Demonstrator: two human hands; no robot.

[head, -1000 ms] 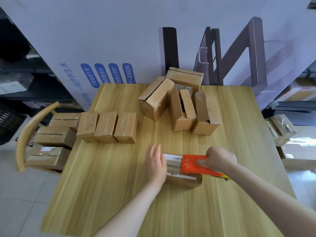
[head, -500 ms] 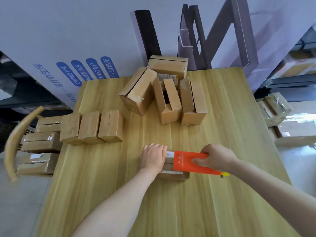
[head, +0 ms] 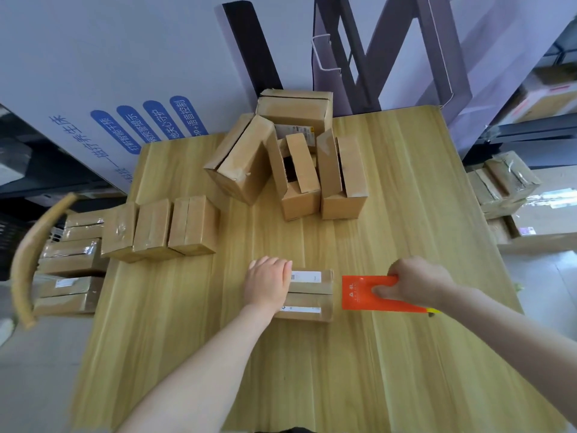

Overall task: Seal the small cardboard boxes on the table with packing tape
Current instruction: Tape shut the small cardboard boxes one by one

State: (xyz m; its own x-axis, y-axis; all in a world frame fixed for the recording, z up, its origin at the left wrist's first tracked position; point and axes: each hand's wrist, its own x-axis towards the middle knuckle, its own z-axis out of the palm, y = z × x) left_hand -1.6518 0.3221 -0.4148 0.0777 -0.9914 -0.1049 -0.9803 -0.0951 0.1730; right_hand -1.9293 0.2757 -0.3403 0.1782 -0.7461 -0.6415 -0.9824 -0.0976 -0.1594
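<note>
A small cardboard box (head: 310, 295) with white labels lies on the wooden table (head: 312, 370) in front of me. My left hand (head: 267, 284) presses down on the box's left end, fingers bent over its edge. My right hand (head: 412, 282) grips an orange tape dispenser (head: 362, 293), which sits just off the box's right end. Three closed boxes (head: 160, 228) stand in a row at the table's left. A loose cluster of boxes with open flaps (head: 290, 160) sits at the back.
A chair with a curved wooden back (head: 28, 260) holds stacked boxes (head: 73, 257) left of the table. More boxes (head: 505, 185) are piled on the floor to the right. A large printed carton (head: 125, 73) stands behind the table.
The dispenser has slid rightwards across the box top and now sits past its right edge. My left hand has gone from flat beside the box to pressing its left end.
</note>
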